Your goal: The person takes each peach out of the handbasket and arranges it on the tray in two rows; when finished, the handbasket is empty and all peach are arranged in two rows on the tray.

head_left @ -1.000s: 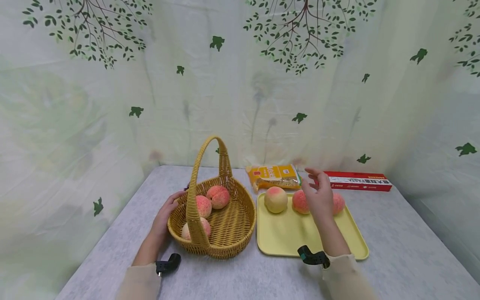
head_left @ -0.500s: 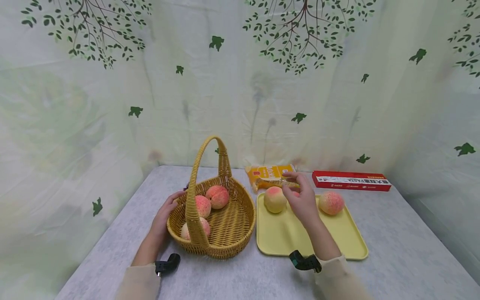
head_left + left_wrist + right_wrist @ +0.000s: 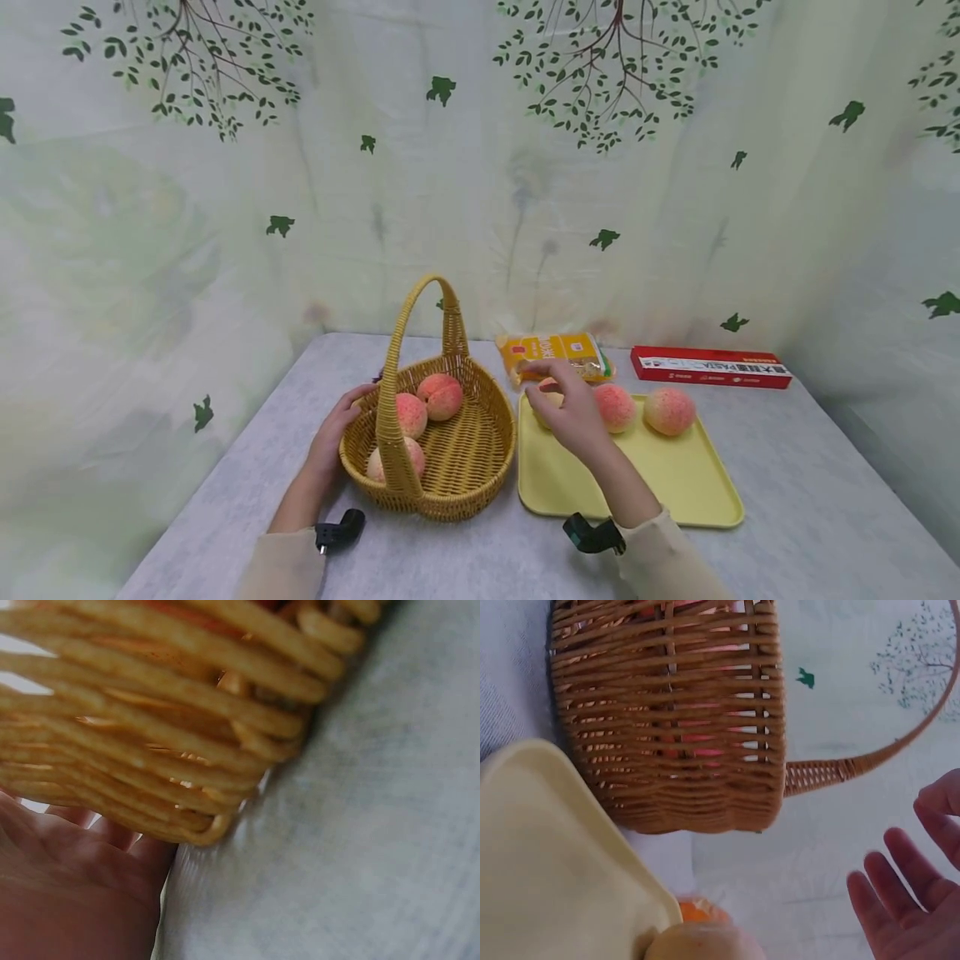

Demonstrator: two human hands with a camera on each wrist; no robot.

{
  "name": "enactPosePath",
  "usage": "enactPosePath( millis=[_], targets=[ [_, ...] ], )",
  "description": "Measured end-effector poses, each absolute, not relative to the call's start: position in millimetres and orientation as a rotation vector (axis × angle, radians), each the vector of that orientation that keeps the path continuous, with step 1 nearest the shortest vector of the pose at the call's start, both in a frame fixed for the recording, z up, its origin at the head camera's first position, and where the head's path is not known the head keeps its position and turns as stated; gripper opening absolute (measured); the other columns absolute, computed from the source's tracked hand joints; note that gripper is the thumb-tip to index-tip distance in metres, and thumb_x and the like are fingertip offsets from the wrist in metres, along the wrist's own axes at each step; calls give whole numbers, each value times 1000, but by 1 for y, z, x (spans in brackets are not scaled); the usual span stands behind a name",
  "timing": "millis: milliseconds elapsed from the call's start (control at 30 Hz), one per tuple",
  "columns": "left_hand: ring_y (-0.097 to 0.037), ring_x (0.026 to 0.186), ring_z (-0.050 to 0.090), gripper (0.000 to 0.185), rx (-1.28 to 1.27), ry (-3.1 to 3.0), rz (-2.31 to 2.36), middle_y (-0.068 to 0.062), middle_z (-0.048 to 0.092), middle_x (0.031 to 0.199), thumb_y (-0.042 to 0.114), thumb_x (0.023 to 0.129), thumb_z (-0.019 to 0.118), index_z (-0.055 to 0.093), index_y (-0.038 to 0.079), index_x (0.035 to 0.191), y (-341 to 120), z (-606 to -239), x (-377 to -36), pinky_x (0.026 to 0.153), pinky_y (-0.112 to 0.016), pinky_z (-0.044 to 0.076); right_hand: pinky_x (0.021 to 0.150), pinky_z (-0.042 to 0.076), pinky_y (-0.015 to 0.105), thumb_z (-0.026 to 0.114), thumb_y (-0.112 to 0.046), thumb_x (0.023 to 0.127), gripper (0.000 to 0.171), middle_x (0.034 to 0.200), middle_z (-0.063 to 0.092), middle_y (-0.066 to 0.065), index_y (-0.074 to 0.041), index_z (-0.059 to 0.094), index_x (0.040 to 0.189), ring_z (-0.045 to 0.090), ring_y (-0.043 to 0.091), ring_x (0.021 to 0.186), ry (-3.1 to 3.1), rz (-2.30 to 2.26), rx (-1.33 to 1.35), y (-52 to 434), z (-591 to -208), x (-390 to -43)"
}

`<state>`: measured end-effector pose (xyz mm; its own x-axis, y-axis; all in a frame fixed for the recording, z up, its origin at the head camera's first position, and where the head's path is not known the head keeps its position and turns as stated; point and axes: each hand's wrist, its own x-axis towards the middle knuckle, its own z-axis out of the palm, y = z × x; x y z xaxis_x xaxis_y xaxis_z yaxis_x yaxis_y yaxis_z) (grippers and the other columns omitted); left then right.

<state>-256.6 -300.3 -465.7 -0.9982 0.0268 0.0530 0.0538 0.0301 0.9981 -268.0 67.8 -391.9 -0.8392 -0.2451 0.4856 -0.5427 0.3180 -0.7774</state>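
A wicker basket [image 3: 459, 505] with a tall handle holds three peaches, among them a red one [image 3: 440, 397] at its back. Against the basket's left side rests my left hand [image 3: 327, 437], fingers extended along the outer wall; the left wrist view has its palm [image 3: 71, 877] beside the weave. My right hand [image 3: 576, 417] hovers over the yellow tray [image 3: 558, 487], fingers spread and nothing between them. It partly hides the tray's left peach [image 3: 550, 387], pale in the right wrist view. Beside that lie a middle peach [image 3: 616, 408] and a right peach [image 3: 670, 411].
Behind the tray lies an orange-yellow food bag [image 3: 558, 348]. A red pasta box [image 3: 708, 367] is to its right, near the table's back edge. A leaf-printed curtain [image 3: 480, 192] hangs behind the table.
My right hand has moved left across the tray, from over the middle and right peaches to the left one. My left hand has stayed at the basket. The head view has shifted slightly.
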Motion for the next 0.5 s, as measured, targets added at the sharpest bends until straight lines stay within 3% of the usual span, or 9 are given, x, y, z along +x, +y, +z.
enactPosePath(
  millis=[300,500],
  targets=[
    [8,126,42,42,-77,-2251,-2168,6,35,153,34,109,30,40,19,147,-299,-465,-255,99,-7,36,88,56,33,63,-9,96,25,119,64,6,-12,64,121,64,24,110,-2420,1480,1024,47,-393,-265],
    [7,121,51,40,-150,-2194,-2192,16,47,139,32,109,31,42,20,145,-299,-468,-254,98,-11,41,87,56,35,65,-12,96,27,117,66,4,-9,64,122,66,25,108,-2521,1441,1148,37,-391,-263]
  ],
)
